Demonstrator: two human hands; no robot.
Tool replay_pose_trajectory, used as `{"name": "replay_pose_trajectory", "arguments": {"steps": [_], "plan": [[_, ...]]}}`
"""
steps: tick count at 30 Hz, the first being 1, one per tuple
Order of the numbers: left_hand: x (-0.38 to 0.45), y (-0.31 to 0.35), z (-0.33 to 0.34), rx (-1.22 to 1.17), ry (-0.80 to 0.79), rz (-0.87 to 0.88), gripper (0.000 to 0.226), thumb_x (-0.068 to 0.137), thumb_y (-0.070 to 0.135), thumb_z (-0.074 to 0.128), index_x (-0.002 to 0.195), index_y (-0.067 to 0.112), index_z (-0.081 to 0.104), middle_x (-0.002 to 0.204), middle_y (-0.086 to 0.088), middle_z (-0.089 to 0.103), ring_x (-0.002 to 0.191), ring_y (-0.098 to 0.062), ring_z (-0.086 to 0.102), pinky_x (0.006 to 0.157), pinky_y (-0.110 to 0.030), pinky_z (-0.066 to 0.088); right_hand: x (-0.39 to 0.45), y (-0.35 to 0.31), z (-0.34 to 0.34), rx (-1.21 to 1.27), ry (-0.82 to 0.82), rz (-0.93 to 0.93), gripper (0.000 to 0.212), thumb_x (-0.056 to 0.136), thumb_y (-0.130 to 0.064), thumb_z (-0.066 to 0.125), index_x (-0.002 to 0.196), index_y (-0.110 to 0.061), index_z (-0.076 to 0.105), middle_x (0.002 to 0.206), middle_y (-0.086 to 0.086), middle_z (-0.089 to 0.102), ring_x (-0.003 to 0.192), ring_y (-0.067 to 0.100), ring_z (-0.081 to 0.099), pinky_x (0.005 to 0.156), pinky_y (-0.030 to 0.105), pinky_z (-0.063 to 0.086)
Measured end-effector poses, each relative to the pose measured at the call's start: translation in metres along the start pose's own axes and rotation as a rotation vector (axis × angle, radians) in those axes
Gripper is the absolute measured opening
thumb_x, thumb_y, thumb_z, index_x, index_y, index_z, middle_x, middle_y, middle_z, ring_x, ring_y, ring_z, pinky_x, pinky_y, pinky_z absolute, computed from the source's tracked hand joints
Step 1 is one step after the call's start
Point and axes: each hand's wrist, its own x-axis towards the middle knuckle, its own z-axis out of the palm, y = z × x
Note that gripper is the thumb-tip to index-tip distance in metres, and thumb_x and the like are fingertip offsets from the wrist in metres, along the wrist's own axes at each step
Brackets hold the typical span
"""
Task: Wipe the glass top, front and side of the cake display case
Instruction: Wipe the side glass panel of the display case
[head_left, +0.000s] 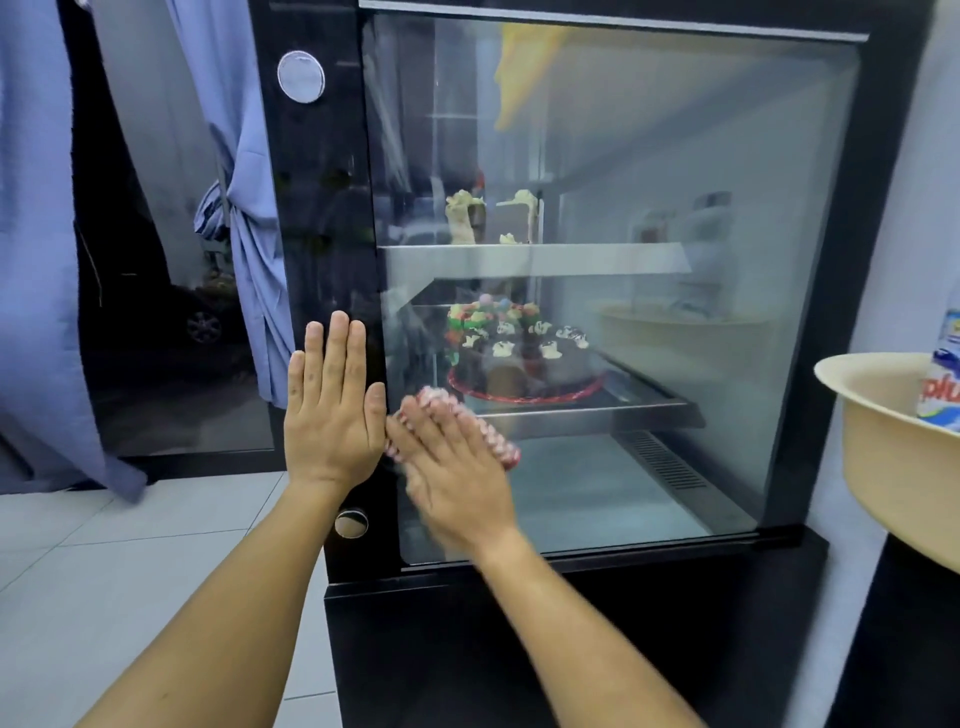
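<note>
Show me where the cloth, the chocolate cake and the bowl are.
cloth (496, 434), head view, on the red and white edge showing past the right hand's fingers.
chocolate cake (524, 358), head view, on its dark top, behind the glass.
bowl (872, 415), head view, on its cream outer wall.

A cake sits inside the display case, bowl right.
</note>
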Motion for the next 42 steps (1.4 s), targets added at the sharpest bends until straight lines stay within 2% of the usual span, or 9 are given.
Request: {"name": "replay_pose_trajectory", "arguments": {"steps": [3, 8, 13, 15, 21, 27, 35, 40, 42], "plan": [[0.000, 0.000, 0.001, -0.021, 0.002, -0.004, 0.065, 0.108, 0.033, 0.025, 0.166, 0.010, 0.010, 0.174, -0.010, 0.006, 0.162, -0.024, -0.006, 0.131, -0.045, 0.000, 0.016, 0.070, -0.018, -0.087, 0.124, 0.064, 0.059, 0.108, -0.030, 0.032, 0.164, -0.023, 0.017, 0.173, -0.002, -0.002, 0.160, 0.022, 0.001, 0.130, 0.042, -0.001], [-0.001, 0.001, 0.003, -0.011, 0.013, -0.010, 0.065, 0.108, 0.033, 0.025, 0.167, 0.010, 0.009, 0.174, -0.010, 0.005, 0.162, -0.026, -0.005, 0.131, -0.045, 0.000, -0.070, 0.092, -0.011, 0.006, 0.264, 0.790, 0.059, 0.111, -0.031, 0.023, 0.166, -0.016, 0.009, 0.173, 0.014, 0.006, 0.160, 0.036, 0.000, 0.127, 0.059, 0.011], [-0.001, 0.003, 0.001, -0.016, 0.006, -0.008, 0.067, 0.107, 0.033, 0.026, 0.167, 0.010, 0.007, 0.174, -0.010, 0.004, 0.162, -0.027, -0.005, 0.131, -0.045, 0.000, -0.061, 0.089, -0.007, -0.122, 0.008, -0.056, 0.061, 0.106, -0.035, 0.041, 0.163, -0.027, 0.025, 0.173, 0.001, 0.012, 0.160, 0.025, 0.008, 0.130, 0.044, 0.007], [-0.001, 0.002, 0.001, -0.008, 0.010, -0.001, 0.067, 0.107, 0.033, 0.026, 0.167, 0.010, 0.007, 0.174, -0.011, 0.005, 0.162, -0.026, -0.005, 0.131, -0.045, -0.001, -0.029, 0.123, -0.025, -0.177, 0.076, -0.067, 0.060, 0.105, -0.035, 0.042, 0.162, -0.027, 0.027, 0.172, 0.000, 0.012, 0.160, 0.024, 0.007, 0.129, 0.044, 0.006], [0.000, 0.004, 0.001, 0.009, 0.009, 0.001, 0.066, 0.108, 0.034, 0.024, 0.166, 0.008, 0.011, 0.174, -0.012, 0.006, 0.162, -0.028, -0.004, 0.131, -0.046, 0.001, -0.060, 0.133, -0.027, -0.014, 0.348, 0.903, 0.062, 0.110, -0.034, 0.026, 0.165, -0.028, 0.000, 0.173, 0.010, 0.005, 0.159, 0.040, 0.004, 0.127, 0.059, 0.009], [-0.001, 0.002, 0.002, -0.007, 0.006, 0.005, 0.066, 0.108, 0.035, 0.024, 0.167, 0.010, 0.008, 0.174, -0.010, 0.003, 0.162, -0.028, -0.004, 0.131, -0.046, 0.000, -0.055, 0.133, -0.028, -0.142, 0.025, -0.087, 0.056, 0.111, -0.036, 0.032, 0.165, -0.030, 0.018, 0.172, -0.002, 0.010, 0.161, 0.022, 0.005, 0.131, 0.044, 0.004], [-0.001, 0.002, 0.004, -0.018, 0.025, -0.004, 0.066, 0.108, 0.035, 0.024, 0.167, 0.012, 0.006, 0.174, -0.006, 0.000, 0.162, -0.026, -0.006, 0.131, -0.044, -0.003, -0.081, 0.173, -0.033, 0.097, 0.412, 1.392, 0.070, 0.107, -0.045, 0.006, 0.162, -0.003, 0.020, 0.169, 0.023, 0.015, 0.157, 0.048, 0.008, 0.126, 0.059, 0.010], [-0.002, 0.002, 0.001, -0.024, 0.019, 0.002, 0.066, 0.108, 0.035, 0.024, 0.167, 0.012, 0.006, 0.174, -0.006, -0.001, 0.161, -0.025, -0.006, 0.131, -0.044, -0.003, -0.051, 0.154, -0.042, -0.013, 0.128, 0.450, 0.060, 0.108, -0.031, 0.026, 0.165, -0.014, 0.018, 0.173, 0.004, -0.001, 0.160, 0.027, -0.010, 0.129, 0.044, -0.007], [-0.001, 0.002, 0.002, -0.028, 0.022, 0.001, 0.067, 0.108, 0.035, 0.025, 0.167, 0.012, 0.005, 0.174, -0.005, -0.001, 0.161, -0.025, -0.006, 0.131, -0.043, -0.003, -0.031, 0.197, -0.065, -0.058, 0.169, 0.406, 0.058, 0.109, -0.032, 0.026, 0.165, -0.017, 0.018, 0.172, 0.001, 0.001, 0.160, 0.022, -0.009, 0.129, 0.042, -0.007]]}}
